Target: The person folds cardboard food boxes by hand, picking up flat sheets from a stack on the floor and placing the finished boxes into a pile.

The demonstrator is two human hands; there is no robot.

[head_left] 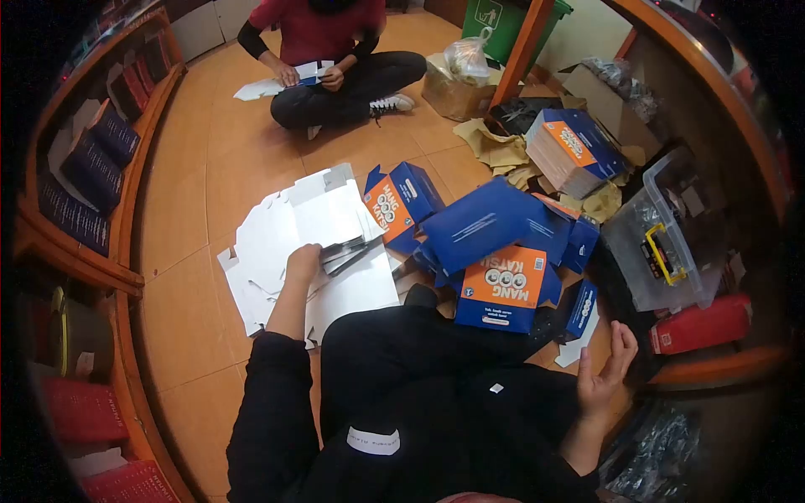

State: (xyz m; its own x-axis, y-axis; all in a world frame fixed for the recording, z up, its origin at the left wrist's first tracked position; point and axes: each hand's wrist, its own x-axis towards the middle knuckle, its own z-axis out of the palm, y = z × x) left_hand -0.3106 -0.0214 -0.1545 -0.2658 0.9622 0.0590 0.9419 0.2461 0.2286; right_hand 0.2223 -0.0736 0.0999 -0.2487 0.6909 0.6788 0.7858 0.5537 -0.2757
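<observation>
Under the left grip (303, 263) lie flat white cardboard pieces (356, 293); its fingers curl at their edges, any pinch unclear. Blue-and-orange boxes (501, 312) sit between it and the right grip (599, 387), empty, fingers spread.

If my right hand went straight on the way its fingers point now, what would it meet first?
Probably the near side of the clear plastic bin. The right hand looks raised, so it might pass above; depth is unclear.
</observation>
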